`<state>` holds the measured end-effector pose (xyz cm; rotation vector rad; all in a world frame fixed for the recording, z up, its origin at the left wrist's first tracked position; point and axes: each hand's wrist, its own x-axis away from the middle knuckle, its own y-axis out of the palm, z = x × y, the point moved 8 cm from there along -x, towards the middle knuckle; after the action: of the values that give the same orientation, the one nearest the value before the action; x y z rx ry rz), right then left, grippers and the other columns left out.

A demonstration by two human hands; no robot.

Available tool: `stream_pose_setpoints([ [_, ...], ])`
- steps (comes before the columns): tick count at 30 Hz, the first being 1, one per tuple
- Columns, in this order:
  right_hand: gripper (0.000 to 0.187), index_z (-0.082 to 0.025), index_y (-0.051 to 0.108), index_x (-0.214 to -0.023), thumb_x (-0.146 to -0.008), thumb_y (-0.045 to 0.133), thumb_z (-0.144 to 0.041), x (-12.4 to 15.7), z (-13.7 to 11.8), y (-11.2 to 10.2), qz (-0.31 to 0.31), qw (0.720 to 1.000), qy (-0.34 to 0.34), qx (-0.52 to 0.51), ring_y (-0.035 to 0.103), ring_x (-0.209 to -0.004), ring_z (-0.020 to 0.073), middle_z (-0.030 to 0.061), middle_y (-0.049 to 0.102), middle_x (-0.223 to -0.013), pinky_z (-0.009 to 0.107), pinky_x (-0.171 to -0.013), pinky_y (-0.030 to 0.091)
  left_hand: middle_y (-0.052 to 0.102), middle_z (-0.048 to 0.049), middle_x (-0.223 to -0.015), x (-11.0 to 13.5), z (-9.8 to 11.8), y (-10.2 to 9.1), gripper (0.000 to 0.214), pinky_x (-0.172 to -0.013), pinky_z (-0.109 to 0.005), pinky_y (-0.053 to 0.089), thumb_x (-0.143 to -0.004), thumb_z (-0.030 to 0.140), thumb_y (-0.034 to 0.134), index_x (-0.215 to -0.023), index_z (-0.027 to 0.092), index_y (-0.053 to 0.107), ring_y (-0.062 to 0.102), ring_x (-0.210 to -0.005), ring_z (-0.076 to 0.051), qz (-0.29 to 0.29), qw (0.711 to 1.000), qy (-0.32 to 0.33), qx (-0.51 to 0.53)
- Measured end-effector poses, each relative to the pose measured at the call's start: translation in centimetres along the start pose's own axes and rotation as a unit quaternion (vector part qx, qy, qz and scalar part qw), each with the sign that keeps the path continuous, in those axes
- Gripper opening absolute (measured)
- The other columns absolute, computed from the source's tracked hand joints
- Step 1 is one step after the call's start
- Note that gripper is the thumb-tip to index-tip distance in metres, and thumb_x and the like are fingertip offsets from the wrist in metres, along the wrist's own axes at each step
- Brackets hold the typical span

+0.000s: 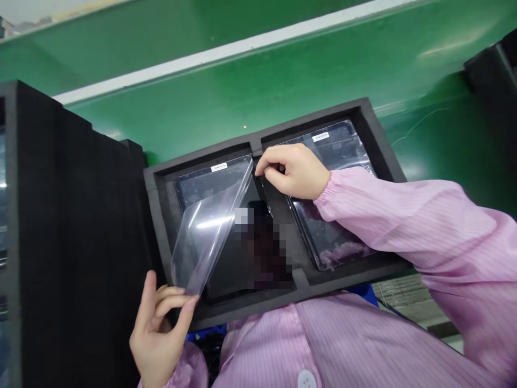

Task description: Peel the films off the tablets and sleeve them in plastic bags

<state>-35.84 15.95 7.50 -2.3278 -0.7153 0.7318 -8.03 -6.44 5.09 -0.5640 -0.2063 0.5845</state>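
Note:
A black foam tray (311,126) holds two dark tablets side by side. My left hand (159,328) pinches the lower corner of a clear plastic film (205,231), which stands lifted off the left tablet (238,275). Bunched at the film's upper corner are the fingertips of my right hand (293,171). My right forearm passes over the right tablet (323,237), which lies under glossy plastic with a white label (321,136). A pixelated blur hides part of the left tablet's screen.
A tall stack of black foam trays (72,226) stands at the left, with more black foam (493,70) at the upper right. Beneath the tray lies a green surface (226,102) with a white strip (226,48). Something blue (205,334) shows below the tray.

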Motion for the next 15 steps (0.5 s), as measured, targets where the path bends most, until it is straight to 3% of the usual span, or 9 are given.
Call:
stream_pose_setpoints([
  [3,0.025,-0.016,0.074,-0.077,-0.079,0.05,-0.009,0.1,-0.2,0.6,-0.036,0.999,-0.02,0.025,0.065,-0.075,0.0166,0.0013,0.073,-0.079,0.03,-0.07,0.047,0.071,0.0058,-0.07,0.2,0.2,0.1,0.068,-0.108,-0.039,0.046,-0.083,0.025,0.076,-0.146,0.027,0.052,0.065,-0.094,-0.02,-0.042,0.997,0.031,-0.059],
  [6,0.027,-0.015,0.074,-0.076,-0.078,0.048,-0.007,0.0,-0.2,0.1,-0.022,0.999,-0.027,0.021,0.066,-0.074,0.0166,0.0021,0.073,-0.079,0.03,-0.07,0.049,0.073,0.0027,-0.08,0.5,0.0,0.2,0.025,-0.106,-0.039,0.046,-0.085,0.024,0.074,-0.108,0.031,0.075,0.065,-0.095,-0.021,-0.076,0.99,0.075,-0.093],
  [8,0.03,-0.015,0.075,-0.077,-0.078,0.047,-0.005,-0.1,0.0,-0.4,-0.003,1.0,-0.019,0.01,0.067,-0.074,0.0163,0.0026,0.074,-0.08,0.03,-0.071,0.05,0.072,0.0006,-0.087,0.5,-0.6,0.1,0.004,-0.102,-0.037,0.048,-0.084,0.026,0.074,-0.086,0.029,0.076,0.064,-0.097,-0.021,-0.072,0.989,0.072,-0.104],
  [11,0.033,-0.015,0.076,-0.079,-0.078,0.046,-0.003,0.0,0.3,-0.9,0.012,1.0,-0.002,-0.012,0.068,-0.076,0.0166,0.003,0.075,-0.082,0.03,-0.072,0.052,0.07,-0.0005,-0.087,0.4,-1.1,0.1,0.006,-0.093,-0.032,0.051,-0.084,0.028,0.074,-0.079,0.027,0.073,0.065,-0.097,-0.02,-0.062,0.989,0.071,-0.114],
  [15,0.034,-0.015,0.077,-0.082,-0.079,0.046,-0.003,0.1,0.5,-0.6,0.006,1.0,-0.002,-0.026,0.07,-0.08,0.0164,0.0033,0.076,-0.086,0.029,-0.076,0.053,0.07,0.0007,-0.081,0.7,-0.3,0.1,0.008,-0.084,-0.03,0.053,-0.085,0.027,0.072,-0.077,0.024,0.07,0.067,-0.091,-0.019,-0.046,0.979,0.154,-0.125],
])
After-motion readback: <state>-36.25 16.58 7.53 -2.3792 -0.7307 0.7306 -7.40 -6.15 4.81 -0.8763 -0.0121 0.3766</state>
